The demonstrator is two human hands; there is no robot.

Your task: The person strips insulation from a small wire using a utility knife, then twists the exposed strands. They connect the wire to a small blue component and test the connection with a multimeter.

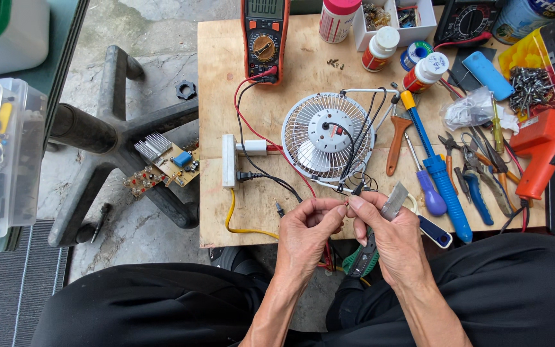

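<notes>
My left hand [306, 232] and my right hand [390, 236] meet at the near edge of a low plywood board [216, 115], fingertips pinched together on thin wires [354, 186] that run from a small white desk fan [327, 135]. The fan lies face down on the board just beyond my hands. My right hand also holds a strip of grey tape [394, 200] against its fingers. A green-handled tool [362, 258] rests between my knees below the hands.
An orange multimeter [264, 40] with red and black leads, a white power strip [229, 160], bottles, screwdrivers, pliers, a blue solder sucker [440, 177] and an orange glue gun [544, 144] crowd the board. A circuit board [165, 166] sits on a chair base at left.
</notes>
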